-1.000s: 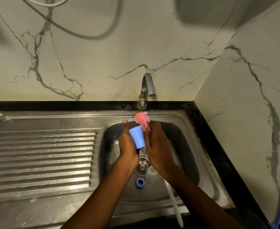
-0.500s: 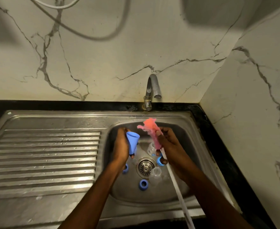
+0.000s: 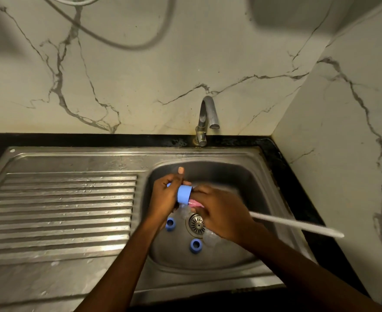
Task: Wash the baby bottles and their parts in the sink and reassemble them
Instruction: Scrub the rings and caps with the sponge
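Note:
Over the steel sink basin point(image 3: 248, 183), my left hand point(image 3: 166, 194) grips a blue bottle cap point(image 3: 184, 194), its open end turned to the right. My right hand point(image 3: 221, 212) holds a bottle brush; the pink sponge head point(image 3: 194, 202) sits at the cap's mouth and the white handle point(image 3: 298, 224) sticks out to the right. Two blue collar rings point(image 3: 170, 224) point(image 3: 195, 245) lie on the basin floor beside the drain point(image 3: 196, 224). Clear teats point(image 3: 210, 238) lie near the drain, partly hidden by my hands.
The tap point(image 3: 205, 118) stands behind the basin with no water visibly running. A ribbed draining board point(image 3: 59, 212) stretches to the left. Marble walls close in behind and on the right, with a black counter edge point(image 3: 298, 181) along the sink.
The brush head came down from above the cap to its mouth, and its handle swung out to the right. The cap has turned sideways in my left hand.

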